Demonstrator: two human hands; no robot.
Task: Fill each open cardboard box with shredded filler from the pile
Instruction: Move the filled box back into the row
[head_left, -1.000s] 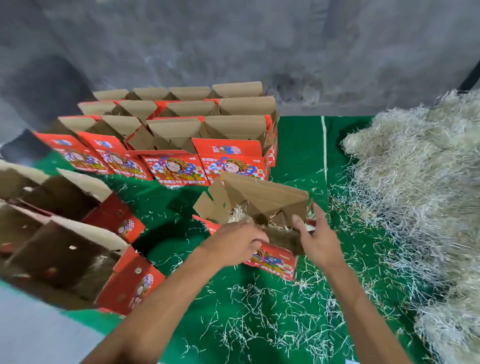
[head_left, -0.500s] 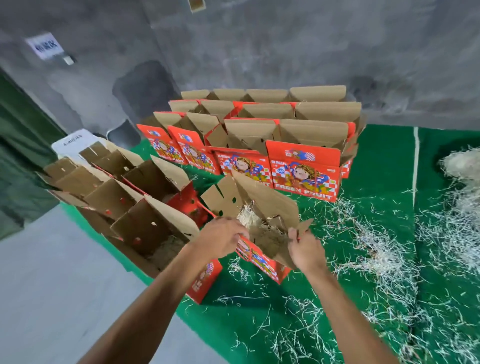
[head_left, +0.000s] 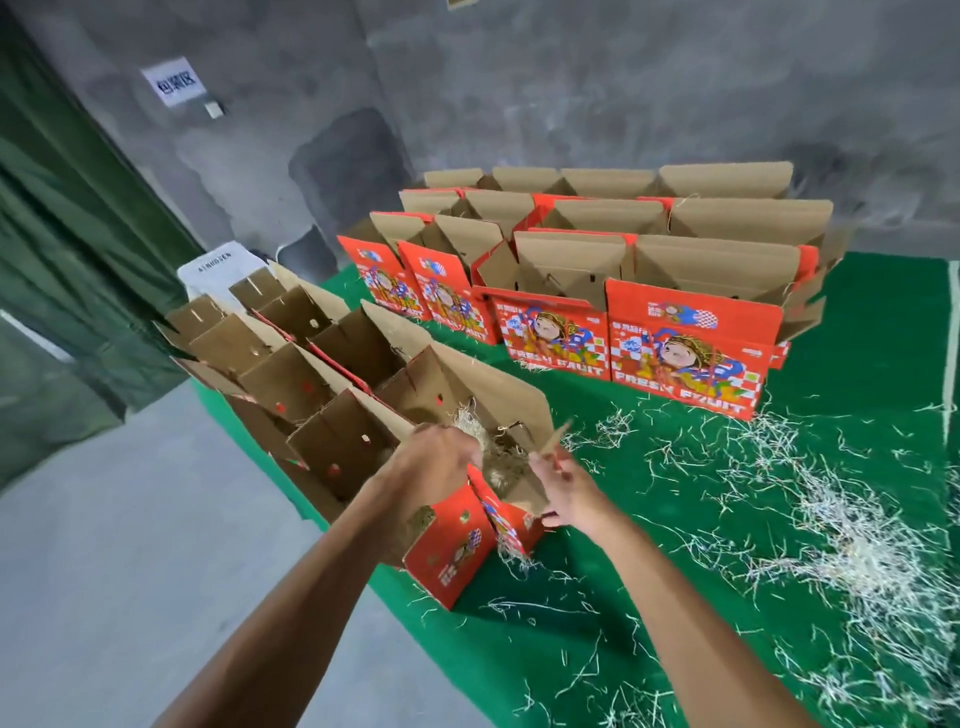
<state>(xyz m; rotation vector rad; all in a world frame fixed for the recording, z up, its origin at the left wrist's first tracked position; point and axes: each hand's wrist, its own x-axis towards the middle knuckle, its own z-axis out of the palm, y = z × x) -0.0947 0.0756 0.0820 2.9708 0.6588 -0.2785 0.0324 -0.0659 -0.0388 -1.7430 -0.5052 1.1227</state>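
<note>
Centre frame: left hand (head_left: 434, 460) and right hand (head_left: 561, 480) grip box (head_left: 498, 519) rims; light, flexible, filler (head_left: 493, 452) loose.

Red printed fruit box (head_left: 511, 514), flaps up, shredded filler (head_left: 493, 452) inside. Left hand (head_left: 431, 462) grips its left rim; right hand (head_left: 563, 486) pinches its right flap (head_left: 553, 441). Left of grip: open boxes (head_left: 322, 374). Right: loose shreds (head_left: 831, 519) on green mat (head_left: 597, 649).

- Red printed cardboard boxes (head_left: 685, 358): glossy outside, matt brown corrugated inside.
- Pale shredded paper filler (head_left: 852, 545): thin, wiry.
- Green cloth-covered surface (head_left: 649, 613): matt, felt-like.
- Grey concrete wall (head_left: 571, 78): rough.
</note>
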